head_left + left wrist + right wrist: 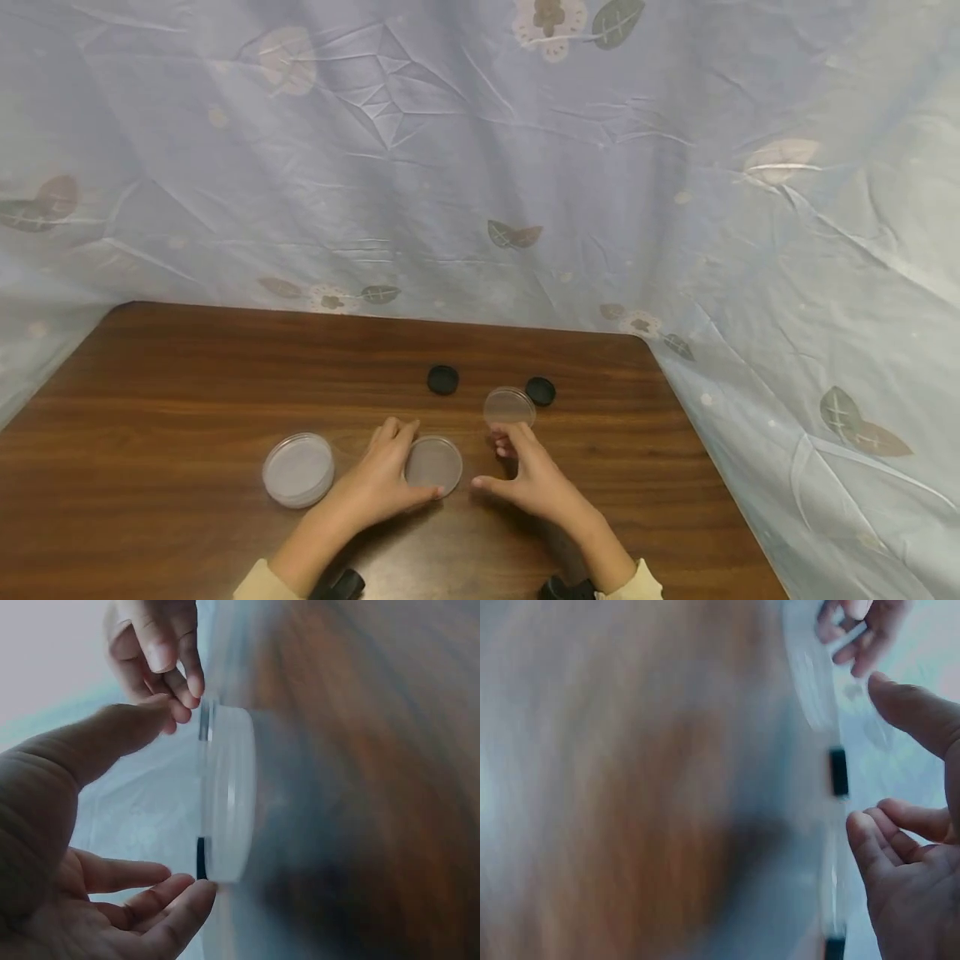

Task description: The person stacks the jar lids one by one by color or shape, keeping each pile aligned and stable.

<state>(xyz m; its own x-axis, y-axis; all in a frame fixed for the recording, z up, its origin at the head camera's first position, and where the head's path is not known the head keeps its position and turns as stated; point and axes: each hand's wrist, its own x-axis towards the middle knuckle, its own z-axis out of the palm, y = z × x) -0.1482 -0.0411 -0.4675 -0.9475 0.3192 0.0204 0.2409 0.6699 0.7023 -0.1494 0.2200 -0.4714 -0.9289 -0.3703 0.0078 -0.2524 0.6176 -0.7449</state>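
Shows a brown table (187, 375) from a camera worn on the head. At the centre, a round, shallow clear dish (435, 468), lying flat on the table between two bare hands. Around this dish, the left hand (384, 477), spread in a wide C: thumb by the near rim, fingers by the far left rim. Impossible to judge contact at the rim from a slight gap. To the right of the dish, the right hand (528, 477), also spread, thumb well apart from bunched fingers. Just beyond these fingertips, a second dish (510, 406), clear and flat on the table, right beside a black cap (540, 391). Farther left, behind the clear dish, another cap (442, 380), also black. To the left of the left hand, a pale tub (298, 472), round and whitish. At both wrists, cream cuffs (264, 583). Behind the table, a wrinkled pale sheet (450, 183) with leaf prints. In both wrist views, turned sideways, the clear dish edge-on, partly blurred.
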